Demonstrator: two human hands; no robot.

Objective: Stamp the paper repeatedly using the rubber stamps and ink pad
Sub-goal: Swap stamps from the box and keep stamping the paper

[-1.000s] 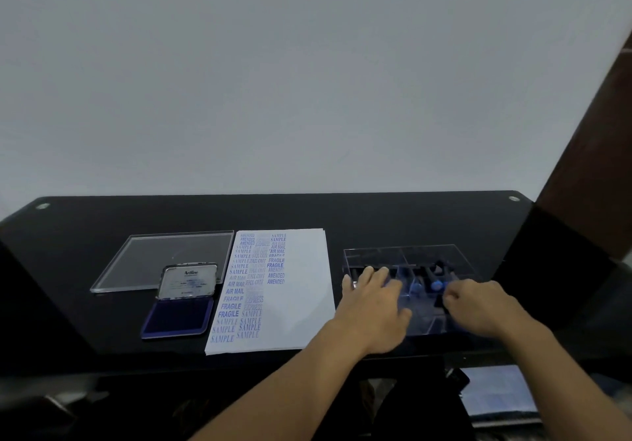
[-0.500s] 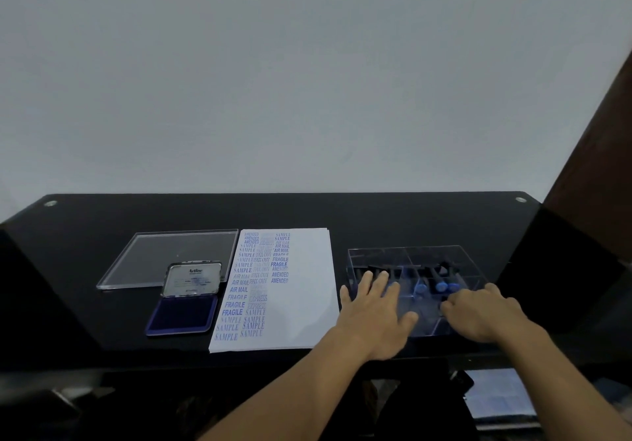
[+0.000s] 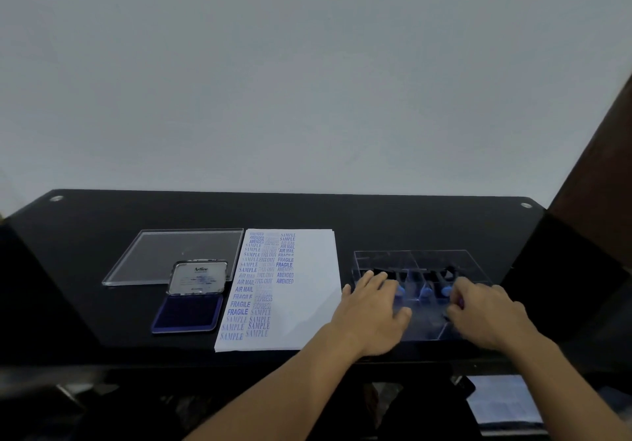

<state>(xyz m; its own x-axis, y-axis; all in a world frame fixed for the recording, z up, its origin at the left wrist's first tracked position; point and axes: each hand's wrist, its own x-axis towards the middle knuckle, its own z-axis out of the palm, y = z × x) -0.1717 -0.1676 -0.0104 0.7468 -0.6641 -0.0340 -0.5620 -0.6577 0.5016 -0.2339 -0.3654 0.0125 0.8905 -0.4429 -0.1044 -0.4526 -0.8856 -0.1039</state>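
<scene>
Your black worktop (image 3: pixel 410 221) carries one stamped paper (image 3: pixel 307 286) mid-table, with one clear flat panel (image 3: pixel 178 255) at far left. One clear divided box (image 3: pixel 441 259) sits right of the paper, its near half hidden under your hands. One open ink pad (image 3: pixel 187 314) lies just left of the paper. Your left hand (image 3: pixel 371 307) lies flat on the box, fingers straight. Your right hand (image 3: pixel 485 314) curls its fingers into the box; can't tell if it grips anything. Three blue-knobbed rubber stamps (image 3: pixel 426 291) show between your hands, their bodies dark and unclear.

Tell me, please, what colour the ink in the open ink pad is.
The ink pad is dark blue; the head view shows it.
</scene>
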